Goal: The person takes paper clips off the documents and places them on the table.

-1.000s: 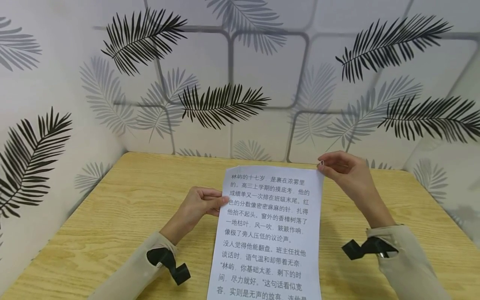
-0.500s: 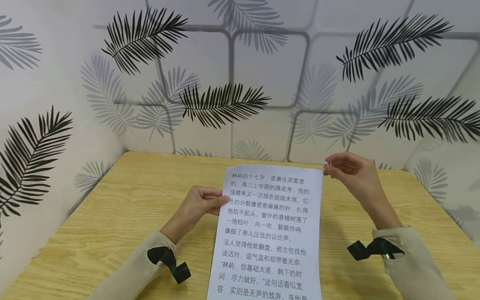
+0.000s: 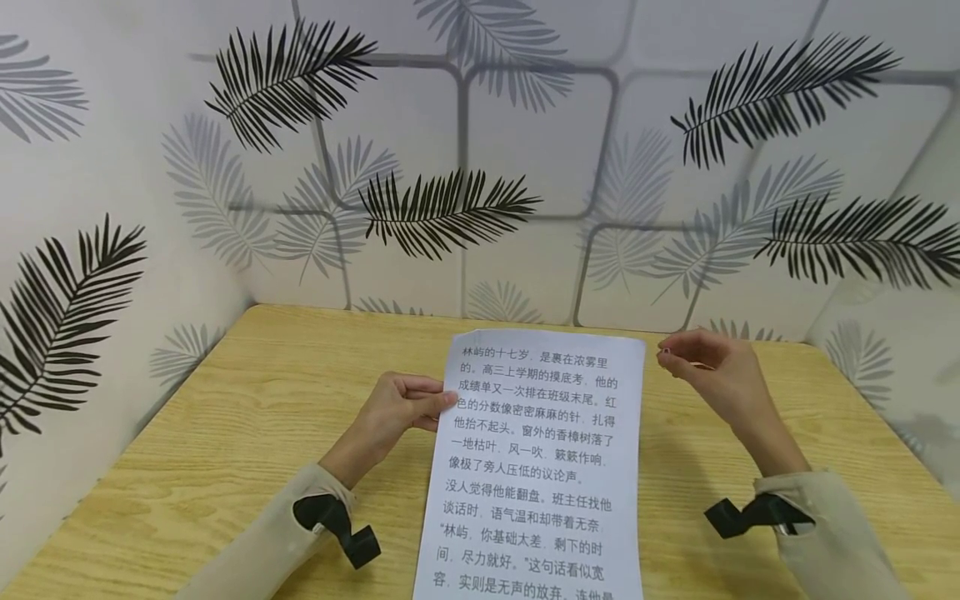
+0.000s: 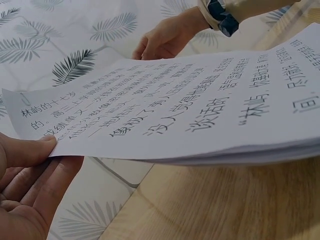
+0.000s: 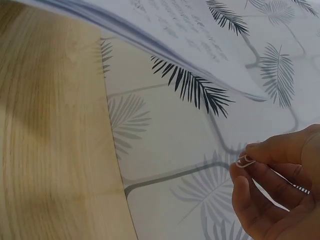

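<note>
- A person's left hand (image 3: 393,414) pinches the left edge of a stack of white, rectangular paper sheets printed in black Chinese characters (image 3: 536,467), thumb on top and fingers beneath.
- The stack is raised over a yellow, wood-grained table (image 3: 300,375), its near end running out of the head view.
- At right, the person's right hand (image 3: 723,375) pinches a small, pale, bent-wire paper clip (image 5: 245,161) between thumb and fingertips, just beside the stack's top right corner and apart from it.
- A second small, pale wire clip (image 4: 24,99) sits at the stack's top left corner.
- Beige sleeves (image 3: 262,533) and black wrist straps (image 3: 337,525) cover both wrists; behind the table stands a pale wall printed with black and grey fronds (image 3: 532,142).
</note>
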Action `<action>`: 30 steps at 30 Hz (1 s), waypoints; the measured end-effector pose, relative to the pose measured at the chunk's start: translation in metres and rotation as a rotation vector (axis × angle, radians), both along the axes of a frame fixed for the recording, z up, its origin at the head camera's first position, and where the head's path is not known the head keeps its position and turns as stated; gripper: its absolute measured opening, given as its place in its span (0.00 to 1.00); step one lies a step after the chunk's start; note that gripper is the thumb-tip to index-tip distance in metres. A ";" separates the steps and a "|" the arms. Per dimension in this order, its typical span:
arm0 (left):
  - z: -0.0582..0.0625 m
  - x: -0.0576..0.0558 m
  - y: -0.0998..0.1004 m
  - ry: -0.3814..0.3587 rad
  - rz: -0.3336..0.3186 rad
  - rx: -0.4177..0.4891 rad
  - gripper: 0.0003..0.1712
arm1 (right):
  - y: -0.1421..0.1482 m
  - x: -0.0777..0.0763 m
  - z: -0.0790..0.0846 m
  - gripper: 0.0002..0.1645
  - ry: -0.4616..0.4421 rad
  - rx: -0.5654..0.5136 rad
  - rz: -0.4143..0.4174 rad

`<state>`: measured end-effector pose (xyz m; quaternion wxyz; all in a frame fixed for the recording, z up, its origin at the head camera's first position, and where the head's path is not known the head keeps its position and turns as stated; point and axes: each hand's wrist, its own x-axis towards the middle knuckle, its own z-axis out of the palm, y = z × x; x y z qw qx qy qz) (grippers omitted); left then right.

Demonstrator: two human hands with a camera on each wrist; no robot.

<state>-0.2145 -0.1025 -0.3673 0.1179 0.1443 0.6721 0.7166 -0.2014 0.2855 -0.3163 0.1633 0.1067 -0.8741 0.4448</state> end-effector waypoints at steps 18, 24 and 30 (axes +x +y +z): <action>-0.002 -0.001 -0.001 0.017 0.003 -0.002 0.17 | 0.021 0.004 -0.034 0.12 -0.097 0.116 -0.081; -0.002 -0.001 0.000 0.018 0.003 0.003 0.17 | 0.027 0.004 -0.043 0.14 -0.170 0.122 -0.068; -0.002 -0.001 -0.001 0.023 0.003 0.005 0.17 | 0.032 0.004 -0.052 0.15 -0.237 0.131 -0.062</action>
